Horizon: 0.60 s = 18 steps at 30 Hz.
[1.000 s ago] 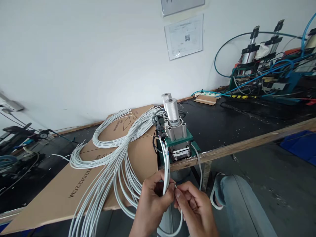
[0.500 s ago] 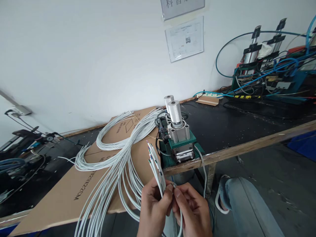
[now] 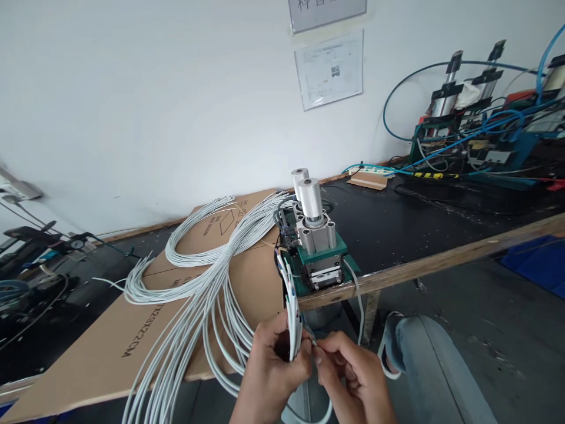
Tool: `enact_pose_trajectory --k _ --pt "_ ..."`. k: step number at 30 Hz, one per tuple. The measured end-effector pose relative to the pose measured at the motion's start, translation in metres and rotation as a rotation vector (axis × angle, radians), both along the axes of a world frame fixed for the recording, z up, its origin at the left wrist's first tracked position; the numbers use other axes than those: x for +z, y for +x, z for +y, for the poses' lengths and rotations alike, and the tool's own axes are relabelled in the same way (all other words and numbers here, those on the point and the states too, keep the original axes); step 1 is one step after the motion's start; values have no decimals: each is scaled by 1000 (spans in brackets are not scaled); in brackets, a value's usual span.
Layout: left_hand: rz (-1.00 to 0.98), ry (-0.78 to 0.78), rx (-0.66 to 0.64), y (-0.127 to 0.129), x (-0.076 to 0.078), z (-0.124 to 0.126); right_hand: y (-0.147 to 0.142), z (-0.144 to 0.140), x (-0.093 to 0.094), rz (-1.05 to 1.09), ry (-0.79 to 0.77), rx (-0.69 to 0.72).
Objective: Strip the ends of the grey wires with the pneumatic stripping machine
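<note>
Cable ends (image 3: 289,288) are bunched upright in the clenched left hand (image 3: 276,368), just in front of the green pneumatic press (image 3: 315,250). One single wire (image 3: 314,343) is pinched by the right hand (image 3: 353,377) (fingertips closed on it), touching the left hand's fingers, while the bundle's remainder is draped across the cardboard sheet (image 3: 132,330).

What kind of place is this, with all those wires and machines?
Most likely a small factory workshop for preparing cables. A small press-like machine sits at the bench edge, a bundle of grey cables lies over cardboard, and more machines with blue hoses stand further along. The left hand grips several cable ends.
</note>
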<state>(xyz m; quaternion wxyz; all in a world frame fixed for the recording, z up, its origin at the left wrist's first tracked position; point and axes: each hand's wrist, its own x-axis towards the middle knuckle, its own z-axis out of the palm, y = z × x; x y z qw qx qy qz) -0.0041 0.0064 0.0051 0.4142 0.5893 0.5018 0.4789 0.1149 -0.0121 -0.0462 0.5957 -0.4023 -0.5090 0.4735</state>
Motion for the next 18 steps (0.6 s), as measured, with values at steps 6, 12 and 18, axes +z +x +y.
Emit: enact_pose_trajectory --k 6,12,18 --pt "53 -24 -127 -6 -3 2 10 0 3 -50 -6 119" --pt "16 -65 -164 -3 -4 1 26 7 12 -179 66 171" --pt "-16 -60 -155 1 -1 2 29 10 12 -255 115 198"
